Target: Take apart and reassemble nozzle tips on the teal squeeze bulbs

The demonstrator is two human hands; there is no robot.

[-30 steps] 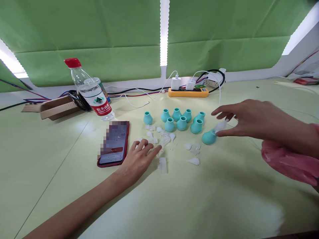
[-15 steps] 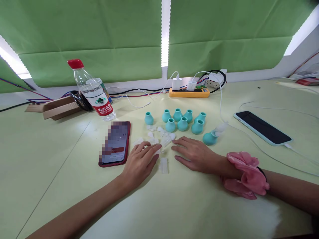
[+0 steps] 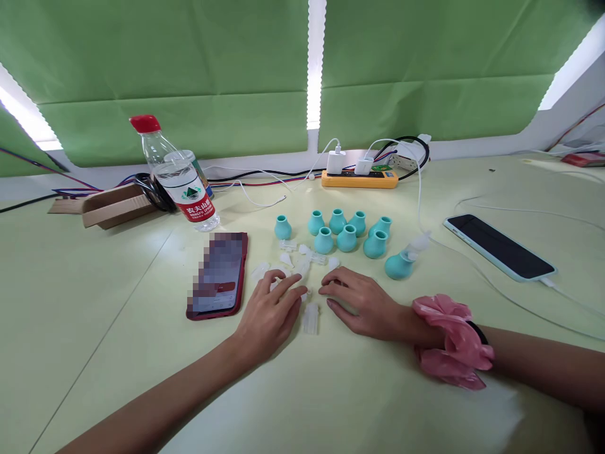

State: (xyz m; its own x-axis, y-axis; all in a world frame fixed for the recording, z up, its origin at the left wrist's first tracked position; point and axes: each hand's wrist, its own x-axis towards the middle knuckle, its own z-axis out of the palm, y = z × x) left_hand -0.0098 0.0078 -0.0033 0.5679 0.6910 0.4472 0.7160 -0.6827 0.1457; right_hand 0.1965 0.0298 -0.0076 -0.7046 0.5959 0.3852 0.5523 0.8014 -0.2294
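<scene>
My left hand (image 3: 269, 312) lies flat on the table with its fingers stretched out over small clear plastic pieces (image 3: 293, 258). My right hand (image 3: 362, 301), a pink scrunchie (image 3: 449, 340) on its wrist, also rests palm down, fingers spread, covering more of those pieces. A clear piece (image 3: 311, 317) lies between the two hands. Behind them stand several teal rubber bulbs (image 3: 347, 236). One teal bulb with a clear tip fitted (image 3: 399, 263) lies on its side to the right.
A red phone (image 3: 218, 274) lies left of my left hand. A water bottle (image 3: 177, 173), a cardboard box (image 3: 111, 203) and a yellow power strip (image 3: 359, 178) with chargers sit at the back. A second phone (image 3: 501, 246) on a cable lies at the right.
My right hand let go of the bulb with the clear tip, left it lying on the table, and came down flat beside my left hand. Both hands drew slightly closer together.
</scene>
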